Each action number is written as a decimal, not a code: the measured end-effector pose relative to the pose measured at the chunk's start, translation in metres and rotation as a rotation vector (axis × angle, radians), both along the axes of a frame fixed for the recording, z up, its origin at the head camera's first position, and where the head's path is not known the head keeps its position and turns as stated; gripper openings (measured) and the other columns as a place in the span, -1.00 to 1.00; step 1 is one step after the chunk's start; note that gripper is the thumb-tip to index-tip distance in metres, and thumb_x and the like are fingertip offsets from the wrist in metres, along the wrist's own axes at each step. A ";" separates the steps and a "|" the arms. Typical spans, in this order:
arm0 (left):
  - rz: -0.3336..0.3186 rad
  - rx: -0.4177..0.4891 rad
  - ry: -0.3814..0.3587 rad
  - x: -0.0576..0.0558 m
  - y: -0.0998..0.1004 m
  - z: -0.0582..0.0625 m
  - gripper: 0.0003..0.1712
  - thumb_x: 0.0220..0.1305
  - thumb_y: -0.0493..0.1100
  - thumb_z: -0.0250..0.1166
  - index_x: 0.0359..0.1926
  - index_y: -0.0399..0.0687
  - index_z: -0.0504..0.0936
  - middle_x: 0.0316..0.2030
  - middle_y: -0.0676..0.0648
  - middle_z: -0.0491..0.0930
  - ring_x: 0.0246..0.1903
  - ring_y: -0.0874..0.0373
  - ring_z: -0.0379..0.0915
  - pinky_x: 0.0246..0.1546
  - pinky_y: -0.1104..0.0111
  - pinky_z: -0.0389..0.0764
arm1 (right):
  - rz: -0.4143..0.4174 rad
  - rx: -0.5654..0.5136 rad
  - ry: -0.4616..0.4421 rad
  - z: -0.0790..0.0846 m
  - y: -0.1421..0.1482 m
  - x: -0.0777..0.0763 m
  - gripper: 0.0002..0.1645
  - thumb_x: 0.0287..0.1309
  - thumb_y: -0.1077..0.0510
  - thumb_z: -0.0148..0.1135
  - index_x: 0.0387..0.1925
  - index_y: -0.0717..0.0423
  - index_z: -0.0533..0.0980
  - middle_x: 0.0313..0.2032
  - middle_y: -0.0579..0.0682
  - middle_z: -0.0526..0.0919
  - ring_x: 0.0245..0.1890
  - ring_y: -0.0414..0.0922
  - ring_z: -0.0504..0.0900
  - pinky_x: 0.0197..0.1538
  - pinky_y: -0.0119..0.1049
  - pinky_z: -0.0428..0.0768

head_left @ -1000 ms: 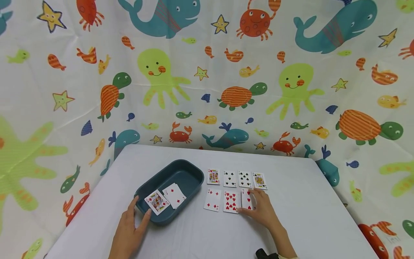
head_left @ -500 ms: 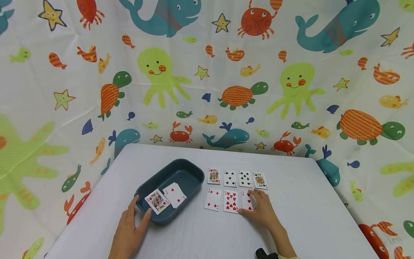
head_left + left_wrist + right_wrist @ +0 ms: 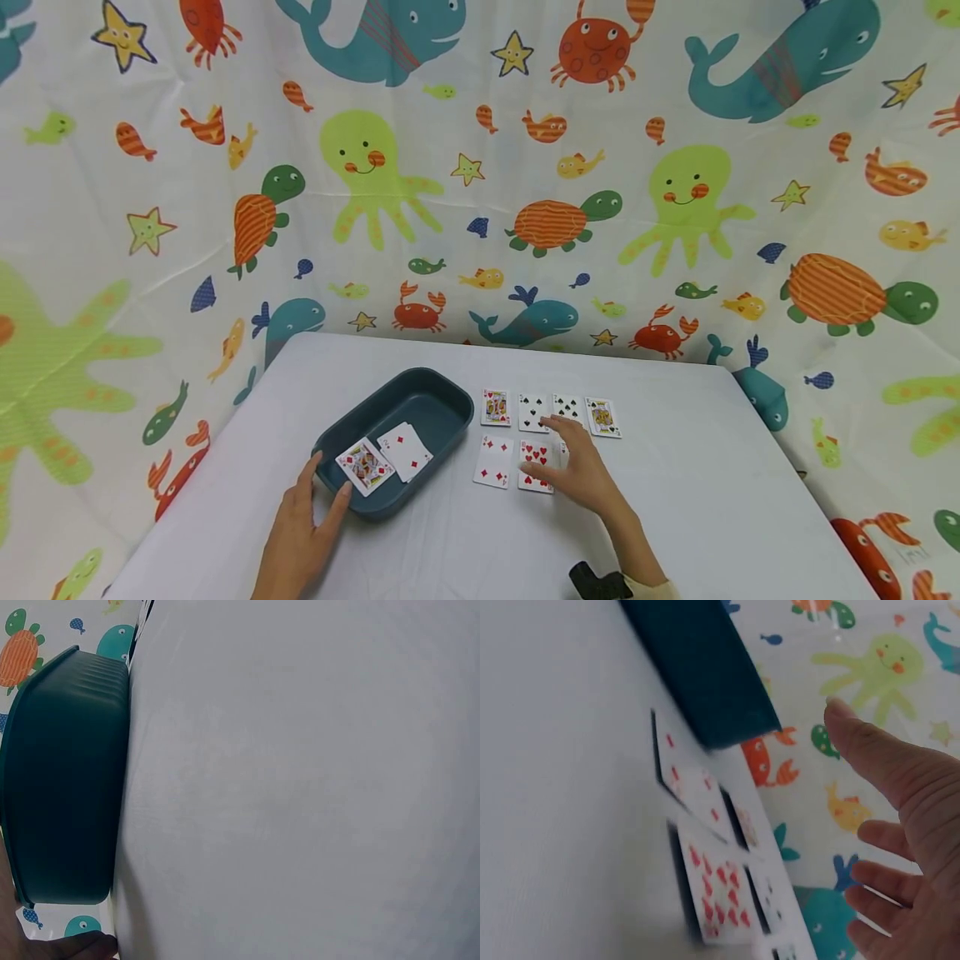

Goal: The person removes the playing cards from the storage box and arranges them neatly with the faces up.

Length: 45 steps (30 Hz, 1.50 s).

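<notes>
Playing cards [image 3: 492, 463] toward the far desk [image 3: 712, 467] edge risked being skewed if brushed by the right hand [image 3: 579, 473] above, fingers spread and empty.

Your right fingers [image 3: 567, 428] have free bench [image 3: 720, 492] to their right — leftward, past flat cards [image 3: 492, 462], the tray wall [image 3: 67, 780] and your left fingers [image 3: 303, 490] bar a low pass.

The white table [image 3: 705, 467] carries a dark teal tray [image 3: 438, 417], which stands at a slant on the left. Just beside it, on the right, playing cards [image 3: 533, 414] lie face up in two rows: four in the far row, three in the near row, where the rightmost card [image 3: 563, 454] is mostly hidden.
</notes>
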<state>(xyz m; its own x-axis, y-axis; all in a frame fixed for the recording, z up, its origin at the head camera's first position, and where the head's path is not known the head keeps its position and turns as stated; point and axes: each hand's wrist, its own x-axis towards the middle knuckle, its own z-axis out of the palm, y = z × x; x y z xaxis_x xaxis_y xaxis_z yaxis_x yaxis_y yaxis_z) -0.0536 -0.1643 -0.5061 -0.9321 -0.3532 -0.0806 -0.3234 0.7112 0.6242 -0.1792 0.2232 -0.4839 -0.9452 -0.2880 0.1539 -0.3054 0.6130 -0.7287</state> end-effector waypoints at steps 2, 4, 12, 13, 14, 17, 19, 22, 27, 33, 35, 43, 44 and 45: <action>0.000 -0.002 -0.003 -0.001 0.000 0.000 0.01 0.47 0.41 0.01 0.63 0.00 -0.17 0.35 -0.57 0.21 0.32 -0.53 0.23 0.27 -0.35 0.31 | 0.039 -0.045 -0.006 0.006 -0.011 0.000 -0.04 0.00 -0.18 0.60 0.41 -0.03 0.42 0.42 0.08 0.39 0.45 0.14 0.31 0.38 0.29 0.34; 0.000 -0.001 -0.005 0.000 -0.001 0.000 0.01 0.47 0.40 0.01 0.63 0.00 -0.17 0.35 -0.57 0.21 0.32 -0.53 0.23 0.26 -0.35 0.31 | 0.085 -0.101 -0.010 0.011 -0.023 0.000 -0.05 0.02 -0.19 0.59 0.42 -0.11 0.41 0.43 0.02 0.38 0.45 0.09 0.32 0.38 0.28 0.34; -0.008 -0.001 0.003 0.000 -0.001 -0.001 0.01 0.47 0.41 0.01 0.62 -0.01 -0.15 0.33 -0.58 0.24 0.31 -0.51 0.25 0.26 -0.34 0.32 | 0.243 -0.164 0.016 0.024 -0.068 -0.002 -0.04 0.03 -0.20 0.57 0.44 -0.17 0.37 0.44 -0.03 0.36 0.45 0.03 0.32 0.38 0.24 0.36; -0.009 -0.003 0.005 0.000 -0.001 -0.001 0.01 0.47 0.41 0.01 0.62 -0.01 -0.15 0.33 -0.58 0.24 0.31 -0.51 0.26 0.26 -0.34 0.32 | 0.257 -0.160 0.019 0.025 -0.073 -0.003 -0.03 0.04 -0.20 0.57 0.45 -0.16 0.36 0.44 -0.03 0.36 0.46 0.03 0.31 0.39 0.24 0.36; -0.008 -0.004 0.007 0.000 -0.001 -0.001 0.00 0.47 0.41 0.01 0.62 0.00 -0.15 0.33 -0.58 0.24 0.31 -0.51 0.26 0.26 -0.34 0.32 | 0.269 -0.154 0.018 0.026 -0.079 -0.003 -0.02 0.04 -0.21 0.57 0.45 -0.15 0.36 0.44 -0.03 0.36 0.46 0.02 0.31 0.39 0.23 0.36; -0.005 -0.009 0.013 0.001 -0.001 -0.001 0.00 0.47 0.41 0.01 0.62 0.00 -0.14 0.32 -0.58 0.25 0.30 -0.52 0.26 0.25 -0.34 0.33 | 0.306 -0.137 0.007 0.028 -0.095 -0.006 0.00 0.03 -0.22 0.57 0.46 -0.14 0.34 0.44 -0.06 0.36 0.47 -0.01 0.29 0.40 0.19 0.36; -0.003 -0.009 0.020 0.001 -0.001 -0.002 -0.01 0.47 0.40 0.02 0.62 0.00 -0.13 0.32 -0.58 0.25 0.30 -0.52 0.27 0.25 -0.34 0.33 | 0.338 -0.130 0.008 0.030 -0.105 -0.007 0.02 0.03 -0.21 0.57 0.47 -0.07 0.34 0.44 -0.04 0.36 0.47 -0.01 0.29 0.42 0.17 0.36; -0.004 -0.006 0.025 0.002 -0.001 -0.002 -0.02 0.48 0.40 0.02 0.62 0.00 -0.12 0.32 -0.58 0.25 0.30 -0.52 0.26 0.26 -0.33 0.33 | 0.388 -0.102 0.009 0.031 -0.118 -0.009 0.04 0.03 -0.18 0.58 0.47 0.01 0.33 0.44 -0.01 0.37 0.46 -0.02 0.31 0.42 0.12 0.37; -0.004 -0.004 0.019 0.001 0.000 0.000 -0.02 0.48 0.39 0.03 0.62 0.00 -0.13 0.32 -0.58 0.25 0.30 -0.52 0.27 0.25 -0.33 0.34 | 0.449 -0.013 0.004 0.027 -0.138 -0.013 0.06 0.02 -0.17 0.60 0.48 0.00 0.32 0.45 0.02 0.34 0.45 -0.04 0.31 0.41 0.04 0.41; -0.005 -0.009 0.024 0.002 0.000 0.000 -0.02 0.48 0.40 0.01 0.62 0.02 -0.13 0.33 -0.58 0.24 0.30 -0.54 0.27 0.24 -0.34 0.35 | 0.510 0.104 0.011 0.021 -0.158 -0.020 0.08 0.01 -0.16 0.61 0.48 0.05 0.32 0.46 0.05 0.33 0.47 -0.06 0.28 0.45 -0.04 0.37; -0.009 -0.011 0.032 0.002 0.000 0.000 -0.02 0.48 0.40 0.01 0.62 0.01 -0.13 0.32 -0.58 0.25 0.29 -0.54 0.27 0.23 -0.34 0.35 | 0.527 0.124 0.003 0.021 -0.164 -0.022 0.08 0.01 -0.15 0.61 0.48 0.07 0.33 0.46 0.06 0.33 0.47 -0.06 0.28 0.45 -0.07 0.36; -0.018 -0.012 0.049 0.004 0.000 -0.001 -0.03 0.49 0.39 0.01 0.62 0.00 -0.11 0.32 -0.58 0.26 0.29 -0.54 0.28 0.23 -0.35 0.35 | 0.589 0.220 -0.033 0.027 -0.177 -0.030 0.10 -0.02 -0.15 0.63 0.48 0.06 0.32 0.44 0.04 0.35 0.44 -0.09 0.32 0.44 -0.16 0.37; -0.018 -0.014 0.046 0.004 0.000 -0.001 -0.03 0.48 0.40 0.00 0.62 0.00 -0.12 0.32 -0.58 0.26 0.29 -0.54 0.28 0.23 -0.34 0.35 | 0.594 0.228 -0.043 0.028 -0.177 -0.032 0.10 -0.03 -0.14 0.63 0.48 0.06 0.32 0.44 0.04 0.35 0.44 -0.10 0.32 0.44 -0.17 0.37; -0.017 -0.014 0.043 0.004 0.000 -0.001 -0.03 0.48 0.40 0.00 0.62 0.00 -0.12 0.32 -0.58 0.26 0.29 -0.54 0.28 0.23 -0.34 0.36 | 0.597 0.232 -0.054 0.029 -0.178 -0.033 0.11 -0.04 -0.13 0.64 0.48 0.06 0.32 0.44 0.03 0.36 0.44 -0.11 0.32 0.44 -0.18 0.36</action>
<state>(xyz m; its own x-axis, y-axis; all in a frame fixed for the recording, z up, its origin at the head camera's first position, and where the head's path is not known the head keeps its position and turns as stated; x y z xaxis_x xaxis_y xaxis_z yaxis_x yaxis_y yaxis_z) -0.0495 -0.1647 -0.5071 -0.9406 -0.3376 -0.0354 -0.2839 0.7253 0.6272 -0.2120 0.0450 -0.4550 -0.6162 -0.7874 -0.0189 -0.6098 0.4922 -0.6212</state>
